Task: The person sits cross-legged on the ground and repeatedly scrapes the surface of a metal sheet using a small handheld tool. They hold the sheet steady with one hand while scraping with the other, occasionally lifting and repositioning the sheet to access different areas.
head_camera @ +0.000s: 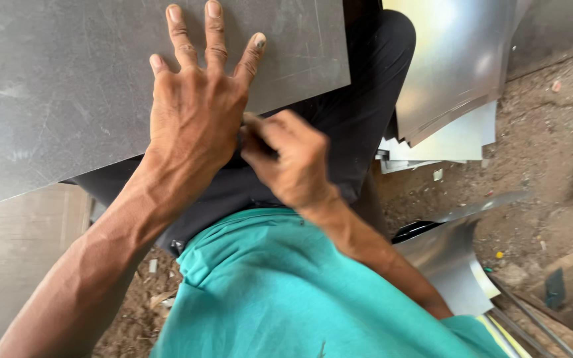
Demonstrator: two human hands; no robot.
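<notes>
A large grey metal sheet (pixel 67 86) lies across my lap, over dark trousers (pixel 359 99). My left hand (pixel 197 99) presses flat on the sheet's near edge, fingers spread. My right hand (pixel 290 162) is just beside it at the sheet's edge, fingers pinched shut around a small dark object that is mostly hidden by the fingers; what it is I cannot tell. My teal shirt (pixel 286 292) fills the lower middle of the view.
A stack of shiny cut metal sheets (pixel 445 79) lies on the dirt ground at the upper right. A curved piece of sheet metal (pixel 449 252) sits at my right side. Another flat sheet (pixel 14 252) lies lower left. Scraps litter the dirt (pixel 538 159).
</notes>
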